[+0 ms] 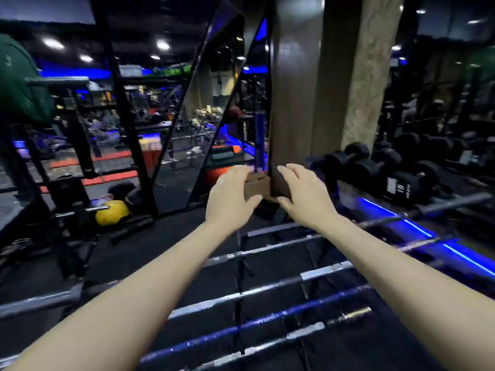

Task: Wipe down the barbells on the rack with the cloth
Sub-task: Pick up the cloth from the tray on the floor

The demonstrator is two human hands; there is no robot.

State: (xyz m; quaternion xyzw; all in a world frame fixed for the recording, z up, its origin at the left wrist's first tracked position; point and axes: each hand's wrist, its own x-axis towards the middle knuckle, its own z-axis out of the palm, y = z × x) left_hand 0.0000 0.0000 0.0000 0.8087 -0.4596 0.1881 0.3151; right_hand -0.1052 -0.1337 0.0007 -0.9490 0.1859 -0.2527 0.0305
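Observation:
Several steel barbells (pixel 270 289) lie side by side across a black rack (pixel 239 266) below my outstretched arms. Beyond the rack, at the foot of a brown pillar, is a brown block-shaped bundle that looks like the folded cloth (pixel 258 186). My left hand (pixel 230 194) grips its left side, fingers over the top and thumb underneath. My right hand (pixel 302 194) curls round its darker right part, thumb below. The picture is blurred, so the exact hold is unclear.
A brown pillar (pixel 294 103) rises straight ahead. Black dumbbells (pixel 375 170) line a shelf with blue strip lighting at right. Mirror panels (pixel 187 103) stand at centre-left, a yellow weight (pixel 111 211) lies on the floor, and black rack frames are at left.

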